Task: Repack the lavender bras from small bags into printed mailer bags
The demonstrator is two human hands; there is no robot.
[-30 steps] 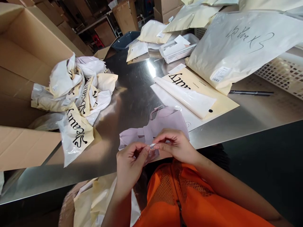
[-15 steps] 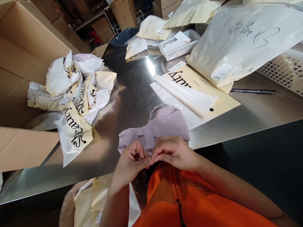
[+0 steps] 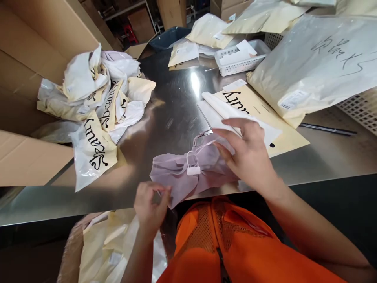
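Observation:
A lavender garment with straps [image 3: 179, 173], like a bra top, lies partly folded at the front edge of the metal table. A white tag [image 3: 193, 171] on a thin loop rests on its middle. My left hand [image 3: 151, 204] pinches the garment's lower left edge between thumb and fingers. Over its upper right part is my right hand [image 3: 247, 151], with thumb and forefinger around a thin strap and the other fingers bent. Behind the right hand, a cream printed mailer bag [image 3: 282, 137] and a rolled white sheet [image 3: 224, 106] lie flat.
Crumpled printed mailers [image 3: 97, 141] pile up at the mouth of a cardboard box [image 3: 32, 157] on the left. A large filled bag [image 3: 318, 74], a black pen [image 3: 326, 129] and a white basket [image 3: 238, 65] are at right and back. Below the table edge, a bin holds more mailers [image 3: 103, 243].
My hands have moved apart from their pinch together at the table edge. The right went up and right, the left down and left. The garment is turned, and its white tag now shows.

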